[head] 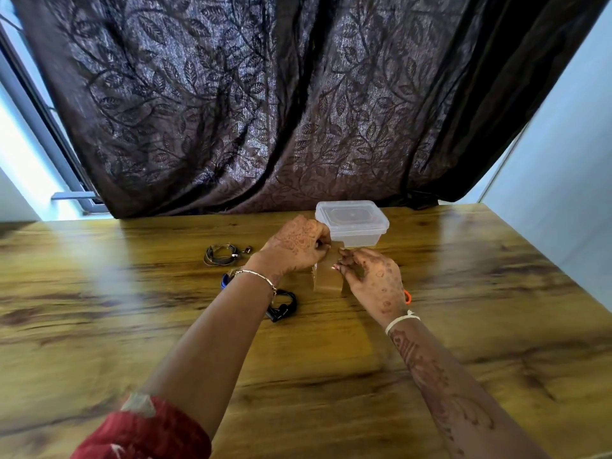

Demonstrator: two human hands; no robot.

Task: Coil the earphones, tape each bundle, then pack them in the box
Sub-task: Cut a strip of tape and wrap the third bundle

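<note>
Through the head camera I see my left hand with its fingers curled, pinching one end of a clear tape strip. My right hand pinches the other end with its fingertips. The tape hangs over the worktop. The clear box sits just behind the hands with its lid on. A grey earphone coil and a black earphone coil lie on the left.

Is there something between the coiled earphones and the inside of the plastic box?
Yes. The clear lid sits on the plastic box, covering its opening; the black coiled earphones lie outside, on its near side.
</note>
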